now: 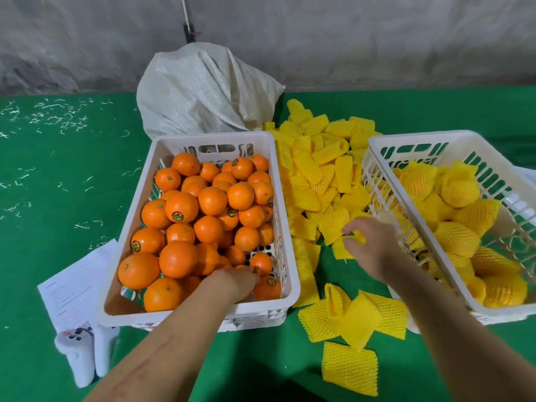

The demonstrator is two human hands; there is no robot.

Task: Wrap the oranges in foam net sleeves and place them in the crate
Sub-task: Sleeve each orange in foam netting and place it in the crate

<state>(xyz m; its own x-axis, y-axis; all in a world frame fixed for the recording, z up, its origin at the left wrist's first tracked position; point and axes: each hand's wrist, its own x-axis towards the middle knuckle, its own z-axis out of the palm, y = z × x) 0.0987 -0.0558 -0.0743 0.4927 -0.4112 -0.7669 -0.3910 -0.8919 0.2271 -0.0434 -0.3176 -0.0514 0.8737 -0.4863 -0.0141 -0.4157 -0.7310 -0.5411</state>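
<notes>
Our left hand [236,281] reaches into the white crate of bare oranges [197,216], fingers curled over one orange [261,264] near its right wall, while our right hand [367,245] pinches a yellow foam net sleeve [359,236], orientation unclear, from the pile [316,175] on the green bench [58,198], beside the crate of wrapped oranges [461,236].

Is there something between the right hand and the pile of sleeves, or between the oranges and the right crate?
Nothing visible blocks either path. The right hand already pinches a sleeve at the pile's near edge. From the oranges to the right crate, only the flat pile lies between, and the crate is open on top.
</notes>
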